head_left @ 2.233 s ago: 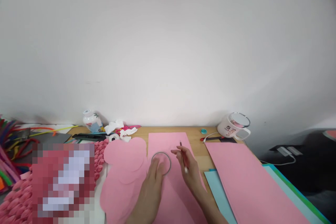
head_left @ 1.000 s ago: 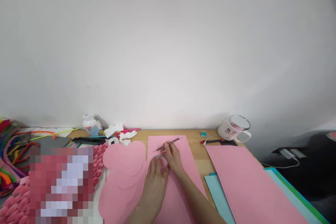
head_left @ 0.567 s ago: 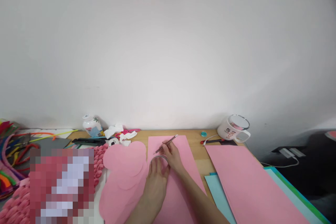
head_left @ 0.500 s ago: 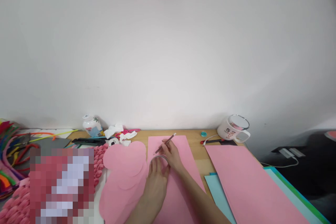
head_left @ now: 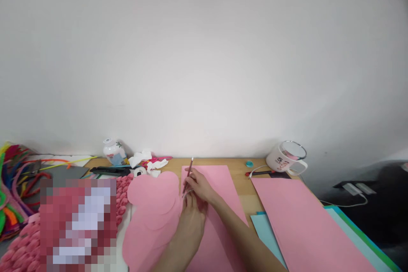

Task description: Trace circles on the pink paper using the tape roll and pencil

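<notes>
My left hand (head_left: 191,221) lies flat with fingers stretched over a round ring (head_left: 188,193) on a pink paper sheet (head_left: 223,187), pressing it down; the ring is mostly hidden under both hands. My right hand (head_left: 199,187) is closed on a thin pencil (head_left: 188,175), its tip at the ring's left edge and its shaft pointing up and away. Several pink paper circles (head_left: 153,195) lie overlapped just left of the sheet.
A second long pink sheet (head_left: 296,216) lies on blue and green sheets (head_left: 264,229) at the right. A white mug (head_left: 285,159) stands at the back right. A small bottle (head_left: 113,152), black tool (head_left: 108,171), crumpled white paper (head_left: 142,158) and coloured pipe cleaners (head_left: 15,178) lie at left.
My right hand has carried the pencil round the ring's far edge from right to left, and the pencil has swung from slanting right to nearly upright. My left hand stays on the ring.
</notes>
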### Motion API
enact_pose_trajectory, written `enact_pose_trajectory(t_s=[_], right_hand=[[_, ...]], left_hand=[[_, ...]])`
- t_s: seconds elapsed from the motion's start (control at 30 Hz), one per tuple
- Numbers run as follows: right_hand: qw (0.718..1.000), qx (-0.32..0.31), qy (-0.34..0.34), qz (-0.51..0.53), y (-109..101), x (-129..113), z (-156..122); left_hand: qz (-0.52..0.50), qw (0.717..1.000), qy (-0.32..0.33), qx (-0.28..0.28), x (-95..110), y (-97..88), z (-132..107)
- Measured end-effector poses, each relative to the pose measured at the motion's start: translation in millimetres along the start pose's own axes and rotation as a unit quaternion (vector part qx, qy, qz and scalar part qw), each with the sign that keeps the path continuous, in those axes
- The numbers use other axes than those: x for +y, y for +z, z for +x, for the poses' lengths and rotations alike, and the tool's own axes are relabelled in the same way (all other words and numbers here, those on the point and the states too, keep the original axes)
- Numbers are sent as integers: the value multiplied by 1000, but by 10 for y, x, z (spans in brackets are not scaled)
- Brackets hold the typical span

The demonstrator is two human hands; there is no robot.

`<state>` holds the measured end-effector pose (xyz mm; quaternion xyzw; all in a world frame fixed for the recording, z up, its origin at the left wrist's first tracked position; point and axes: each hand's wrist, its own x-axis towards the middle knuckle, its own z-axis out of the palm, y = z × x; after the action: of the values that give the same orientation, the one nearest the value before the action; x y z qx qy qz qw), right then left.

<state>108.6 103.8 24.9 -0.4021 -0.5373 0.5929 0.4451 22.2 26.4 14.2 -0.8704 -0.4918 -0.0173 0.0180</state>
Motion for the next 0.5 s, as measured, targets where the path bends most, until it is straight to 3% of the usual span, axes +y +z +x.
enact_pose_trajectory(t_s=[0.3, 0.5], right_hand=[[999, -36, -14, -38, 3, -57, 4], [997, -45, -18, -67, 6, -73, 18]], left_hand=[[-26, 999, -2, 33, -34, 49, 7], [-30, 999, 5, 15, -39, 4, 17]])
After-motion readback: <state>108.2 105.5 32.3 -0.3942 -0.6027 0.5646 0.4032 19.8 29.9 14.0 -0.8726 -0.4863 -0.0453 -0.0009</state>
